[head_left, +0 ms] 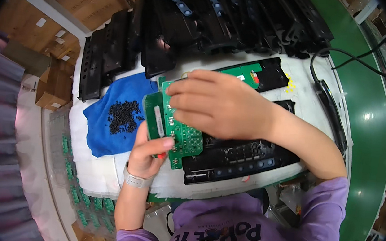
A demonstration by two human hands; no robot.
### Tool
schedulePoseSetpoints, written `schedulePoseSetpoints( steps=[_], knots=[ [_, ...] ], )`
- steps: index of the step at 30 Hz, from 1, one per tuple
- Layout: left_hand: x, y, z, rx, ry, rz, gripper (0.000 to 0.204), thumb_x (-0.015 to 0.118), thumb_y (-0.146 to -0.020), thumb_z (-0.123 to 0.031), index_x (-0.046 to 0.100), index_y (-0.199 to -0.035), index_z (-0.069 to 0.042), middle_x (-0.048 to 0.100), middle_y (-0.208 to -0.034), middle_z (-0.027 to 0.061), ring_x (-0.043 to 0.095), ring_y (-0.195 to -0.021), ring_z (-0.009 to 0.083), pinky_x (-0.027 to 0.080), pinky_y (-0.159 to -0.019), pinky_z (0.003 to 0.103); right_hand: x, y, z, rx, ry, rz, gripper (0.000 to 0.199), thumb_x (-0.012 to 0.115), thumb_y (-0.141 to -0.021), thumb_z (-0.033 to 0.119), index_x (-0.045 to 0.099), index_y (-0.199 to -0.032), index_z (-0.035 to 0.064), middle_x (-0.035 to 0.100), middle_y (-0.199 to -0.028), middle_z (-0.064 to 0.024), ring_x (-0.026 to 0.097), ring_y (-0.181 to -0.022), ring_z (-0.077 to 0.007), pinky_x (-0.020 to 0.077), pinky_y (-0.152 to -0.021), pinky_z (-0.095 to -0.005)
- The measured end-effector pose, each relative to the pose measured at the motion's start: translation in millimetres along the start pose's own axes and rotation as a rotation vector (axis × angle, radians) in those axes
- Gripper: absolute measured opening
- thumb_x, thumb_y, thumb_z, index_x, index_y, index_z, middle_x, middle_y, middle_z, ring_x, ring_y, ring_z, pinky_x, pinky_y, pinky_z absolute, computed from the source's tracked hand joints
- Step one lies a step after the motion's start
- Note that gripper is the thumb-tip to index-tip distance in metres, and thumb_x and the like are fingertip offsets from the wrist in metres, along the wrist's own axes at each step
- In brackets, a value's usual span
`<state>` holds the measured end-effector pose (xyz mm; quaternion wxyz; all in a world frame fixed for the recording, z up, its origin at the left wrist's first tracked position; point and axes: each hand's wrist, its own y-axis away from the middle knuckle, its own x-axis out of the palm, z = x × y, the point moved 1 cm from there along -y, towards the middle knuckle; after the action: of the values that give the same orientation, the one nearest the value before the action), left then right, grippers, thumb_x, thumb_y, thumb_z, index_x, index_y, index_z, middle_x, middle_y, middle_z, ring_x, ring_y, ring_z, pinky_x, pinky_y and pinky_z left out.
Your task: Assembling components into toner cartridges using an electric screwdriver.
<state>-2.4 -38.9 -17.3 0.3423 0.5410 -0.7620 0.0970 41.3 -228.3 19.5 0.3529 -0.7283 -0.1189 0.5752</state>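
Note:
My left hand (147,151) grips a green circuit board (186,141) near its lower left edge, the thumb lying across its face. Behind it sits another green panel (153,116) bearing a long white part; I cannot tell whether the two are joined. Over the board's upper end my right hand (223,106) bends its fingers onto the edge, hiding much of the face. Under my hands lies a black plastic housing (240,163) with a row of round holes. A second black housing (273,82) holding a green board (243,72) is just beyond my right hand.
On the left, small black pieces (124,117) lie heaped on a blue cloth (98,140). Many black housings (204,22) are piled along the far side. Yellow bits (290,84) and a black corded tool (331,107) lie at right. Cardboard boxes (54,88) stand left.

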Motion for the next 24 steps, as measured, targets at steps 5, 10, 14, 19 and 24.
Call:
schedulePoseSetpoints(
  steps=[5,10,14,19,24],
  knots=[
    [5,0,0,0.006,-0.004,0.019,0.057,0.058,-0.065,0.003,0.044,-0.12,0.004,0.058,-0.105,0.0114,0.059,-0.095,0.0214,0.046,-0.085,0.032,6,7,-2,0.172,-0.298,-0.002,0.017,0.061,-0.065,0.006,0.061,-0.081,0.0037,0.059,-0.09,-0.0052,0.059,-0.087,-0.023,0.0489,-0.072,-0.0321],
    [-4,-2,2,-0.004,0.085,-0.029,0.056,0.051,-0.063,0.005,0.045,-0.119,0.003,0.058,-0.105,0.0128,0.06,-0.094,0.0236,0.048,-0.085,0.034,-12,5,-1,0.263,-0.597,0.094,0.023,0.062,-0.068,0.001,0.063,-0.09,0.0041,0.06,-0.098,-0.0074,0.058,-0.098,-0.027,0.05,-0.078,-0.0366],
    [-7,2,2,-0.025,0.173,0.017,0.057,0.048,-0.063,0.001,0.044,-0.119,0.003,0.057,-0.107,0.0149,0.058,-0.097,0.0267,0.047,-0.087,0.038,-20,5,1,0.153,-0.534,0.066,0.022,0.065,-0.068,0.004,0.063,-0.09,0.0043,0.061,-0.099,-0.007,0.058,-0.097,-0.0268,0.0498,-0.076,-0.0369],
    [-9,4,12,-0.068,0.094,0.054,0.048,0.052,-0.08,-0.015,0.042,-0.124,0.003,0.056,-0.11,0.015,0.057,-0.097,0.0232,0.047,-0.08,0.033,-18,9,10,0.173,-0.503,-0.079,0.017,0.068,-0.069,0.011,0.064,-0.084,0.008,0.061,-0.084,-0.0026,0.057,-0.086,-0.0213,0.0466,-0.073,-0.034],
    [2,-1,5,0.065,0.109,0.013,0.05,0.034,-0.093,-0.032,0.039,-0.126,0.005,0.057,-0.105,0.019,0.058,-0.079,0.0194,0.048,-0.063,0.029,-56,33,2,0.638,-0.365,0.037,0.013,0.062,-0.075,0.006,0.064,-0.085,0.0001,0.06,-0.072,-0.01,0.054,-0.075,-0.0257,0.0441,-0.07,-0.0357]
  ],
)
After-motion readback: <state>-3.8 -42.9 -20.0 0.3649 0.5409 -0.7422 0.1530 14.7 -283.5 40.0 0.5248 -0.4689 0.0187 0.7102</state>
